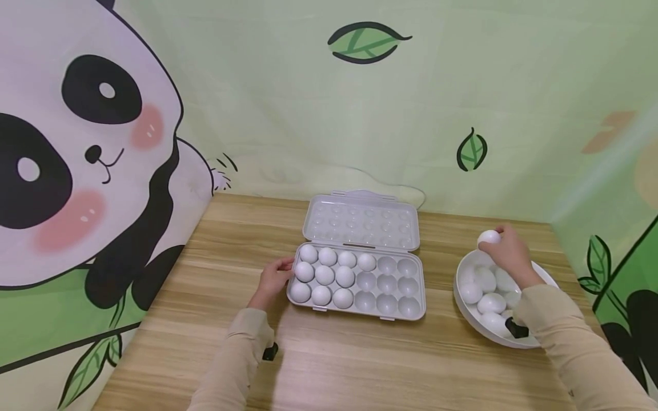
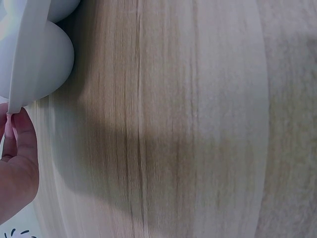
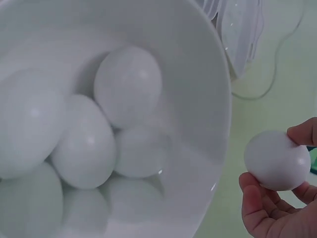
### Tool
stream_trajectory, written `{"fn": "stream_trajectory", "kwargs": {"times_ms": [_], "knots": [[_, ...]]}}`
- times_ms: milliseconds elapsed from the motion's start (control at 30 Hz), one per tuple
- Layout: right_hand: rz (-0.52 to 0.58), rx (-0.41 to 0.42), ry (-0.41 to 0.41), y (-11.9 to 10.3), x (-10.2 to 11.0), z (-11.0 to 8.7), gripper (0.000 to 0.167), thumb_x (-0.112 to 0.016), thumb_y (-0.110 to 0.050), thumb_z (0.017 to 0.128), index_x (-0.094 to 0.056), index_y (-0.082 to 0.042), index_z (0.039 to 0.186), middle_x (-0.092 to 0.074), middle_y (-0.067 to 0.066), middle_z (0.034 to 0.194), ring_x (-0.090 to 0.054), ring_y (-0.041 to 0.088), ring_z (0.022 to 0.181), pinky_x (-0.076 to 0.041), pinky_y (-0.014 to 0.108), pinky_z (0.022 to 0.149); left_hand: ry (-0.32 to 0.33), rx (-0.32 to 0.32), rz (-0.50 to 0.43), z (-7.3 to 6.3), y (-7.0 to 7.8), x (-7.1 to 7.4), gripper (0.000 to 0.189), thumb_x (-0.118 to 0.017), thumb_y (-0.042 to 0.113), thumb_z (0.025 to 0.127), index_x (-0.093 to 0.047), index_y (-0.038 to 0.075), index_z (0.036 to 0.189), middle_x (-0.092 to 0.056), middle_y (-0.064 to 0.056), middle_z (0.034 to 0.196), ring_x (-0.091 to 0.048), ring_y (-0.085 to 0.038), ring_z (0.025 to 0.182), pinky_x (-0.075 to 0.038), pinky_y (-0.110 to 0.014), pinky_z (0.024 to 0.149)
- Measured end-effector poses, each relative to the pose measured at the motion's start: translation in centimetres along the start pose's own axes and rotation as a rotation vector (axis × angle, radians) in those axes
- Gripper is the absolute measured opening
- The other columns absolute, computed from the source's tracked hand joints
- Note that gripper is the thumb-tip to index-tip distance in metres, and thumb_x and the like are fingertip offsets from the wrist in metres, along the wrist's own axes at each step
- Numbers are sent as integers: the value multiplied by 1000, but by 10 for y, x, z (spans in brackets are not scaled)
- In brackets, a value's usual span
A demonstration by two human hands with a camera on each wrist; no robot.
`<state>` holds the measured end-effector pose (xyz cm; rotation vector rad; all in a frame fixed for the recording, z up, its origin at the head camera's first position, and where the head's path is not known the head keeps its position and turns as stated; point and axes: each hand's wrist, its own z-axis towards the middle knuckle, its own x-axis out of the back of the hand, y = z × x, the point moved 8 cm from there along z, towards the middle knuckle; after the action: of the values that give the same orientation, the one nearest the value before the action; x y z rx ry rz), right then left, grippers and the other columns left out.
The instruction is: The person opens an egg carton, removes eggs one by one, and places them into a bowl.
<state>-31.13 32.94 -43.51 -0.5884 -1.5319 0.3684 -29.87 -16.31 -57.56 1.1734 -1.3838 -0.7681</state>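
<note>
My right hand (image 1: 510, 257) pinches a white egg (image 3: 277, 159) between thumb and fingers, over the back rim of a white bowl (image 1: 465, 319). Several more white eggs (image 3: 84, 141) lie heaped inside that bowl. To the left, an egg carton (image 1: 354, 313) rests with its lid (image 1: 361, 220) folded back. Eggs (image 1: 325, 275) fill its three left columns, and one egg (image 1: 366, 262) sits in the back pocket of the fourth. At the carton's left end my left hand (image 1: 275, 279) grips the rim, its fingertips (image 2: 25, 126) right at the edge in the left wrist view.
A wood-grain table (image 1: 329, 365) carries the carton in the middle and the bowl at the right. Behind it hangs a green backdrop (image 1: 267, 103) with a panda and leaves. A thin cord (image 1: 382, 178) runs along the backdrop behind the carton lid.
</note>
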Motion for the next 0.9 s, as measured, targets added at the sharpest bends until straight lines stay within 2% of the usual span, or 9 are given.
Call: {"fn": "stream_trajectory", "kwargs": {"times_ms": [200,433,633,767,900], "knots": [[-41,-78,12,23,6,-3,48,-53,-23,77,-37,10,108,-47,28,99,-48,38,84,-40,40,65,0,1,-8,0,0,0,35,-54,-4,77,-57,-4,112,-57,-18,96,-51,-19,86,-41,-18,60],[-119,-92,46,40,12,-7,40,-55,-19,74,-40,10,96,-50,28,89,-49,38,75,-36,36,56,6,2,-4,-2,2,0,35,-55,-4,77,-57,-4,112,-57,-19,96,-51,-20,88,-41,-18,61],[-167,-95,33,51,13,-9,43,-56,-15,74,-37,12,102,-49,32,93,-48,45,78,-37,42,57,9,6,0,-3,2,0,35,-55,-4,77,-57,-4,112,-57,-19,96,-52,-21,88,-41,-18,61],[-209,-131,-1,58,12,-10,48,-54,-15,75,-34,15,107,-47,37,97,-46,51,84,-38,46,59,12,-2,11,-2,3,1,34,-55,-4,77,-58,-4,111,-57,-19,96,-51,-22,89,-40,-18,62],[-233,-168,-31,62,12,-12,44,-52,-14,75,-34,15,103,-47,37,91,-47,51,82,-38,44,56,12,-6,22,-2,3,1,34,-55,-4,77,-58,-4,111,-57,-19,96,-51,-22,90,-40,-18,62]]}}
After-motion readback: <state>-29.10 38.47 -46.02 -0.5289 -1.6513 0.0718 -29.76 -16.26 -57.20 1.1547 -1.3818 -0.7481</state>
